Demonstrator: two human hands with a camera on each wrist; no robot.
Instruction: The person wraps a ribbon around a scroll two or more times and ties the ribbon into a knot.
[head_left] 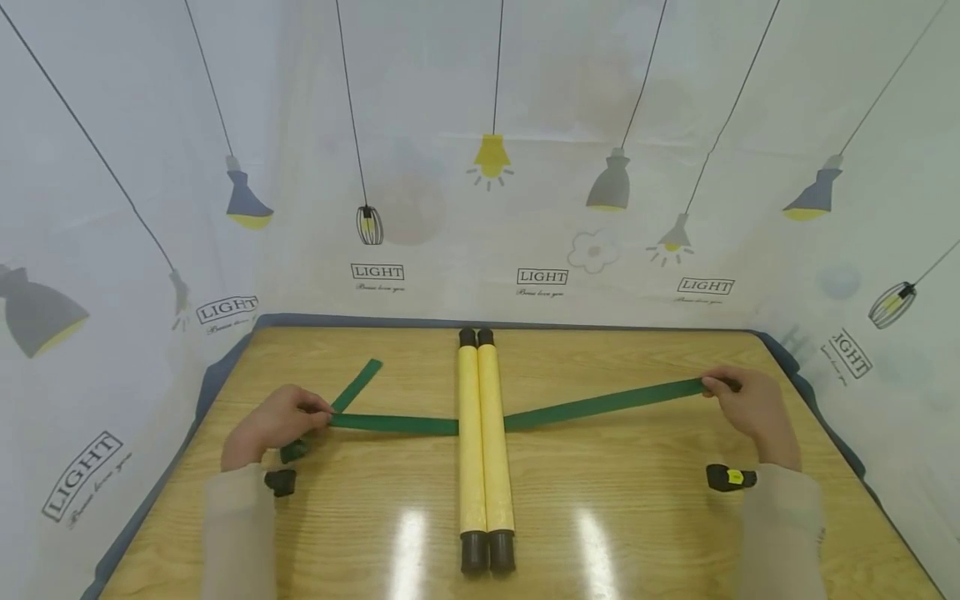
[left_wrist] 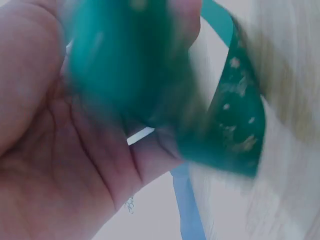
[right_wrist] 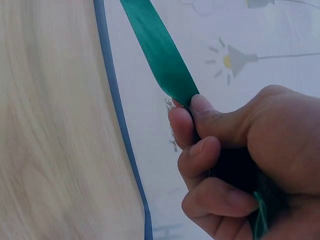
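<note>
A green ribbon runs across the table and passes under two yellow rods with black end caps, which lie side by side pointing away from me. My left hand pinches the ribbon left of the rods; a loose tail slants up beyond the fingers, and in the left wrist view the ribbon loops, blurred, by the palm. At the right, my right hand pinches the ribbon between thumb and forefinger, with that stretch rising toward the hand. In the right wrist view frayed green threads show below the curled fingers.
The wooden table has a blue-grey border along its far edge. A white curtain printed with lamps stands behind and at both sides. Dark wrist straps sit by both sleeves.
</note>
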